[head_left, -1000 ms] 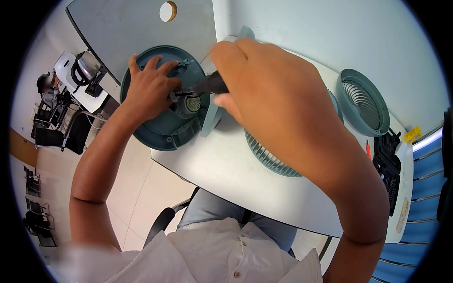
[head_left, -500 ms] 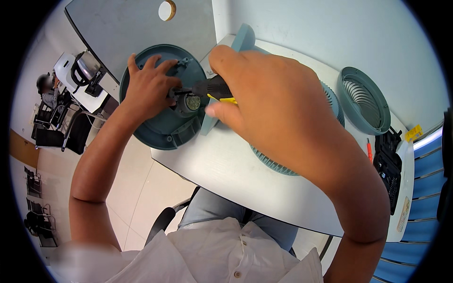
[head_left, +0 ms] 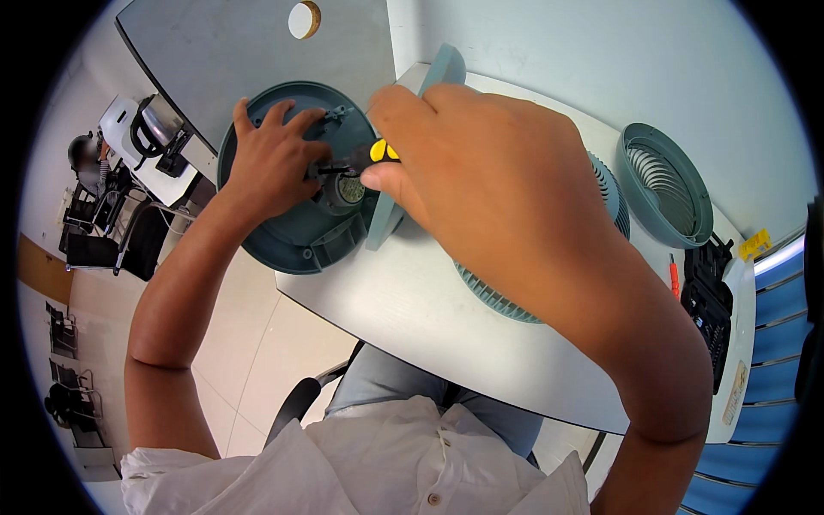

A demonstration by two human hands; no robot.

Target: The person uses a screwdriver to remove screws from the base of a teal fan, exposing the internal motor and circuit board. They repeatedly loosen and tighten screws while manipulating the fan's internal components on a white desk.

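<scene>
My left hand (head_left: 273, 159) grips the round, dark teal fan base (head_left: 287, 251), its fingers spread across the inside and the thumb side at the middle. My right hand (head_left: 481, 163) is closed around a screwdriver (head_left: 378, 153) with a black and yellow handle. The screwdriver lies sideways, its shaft pointing left to the base's central part beside my left fingers; the exact tip contact is hidden. Just below the shaft sits a round, pale speckled piece (head_left: 351, 190). A flat teal part (head_left: 445, 67) attached behind the base runs under my right hand.
A teal fan grille (head_left: 493, 296) lies partly under my right forearm. Farther right are a round teal grille housing (head_left: 663, 184), a red screwdriver (head_left: 674, 276) and a black tool case (head_left: 711, 318). A kettle (head_left: 156, 124) stands at the left, near black chairs (head_left: 137, 236) and a seated person.
My right hand has turned on the screwdriver handle and shifted slightly left, so the yellow part now faces up. My left hand and the base stay almost in place.
</scene>
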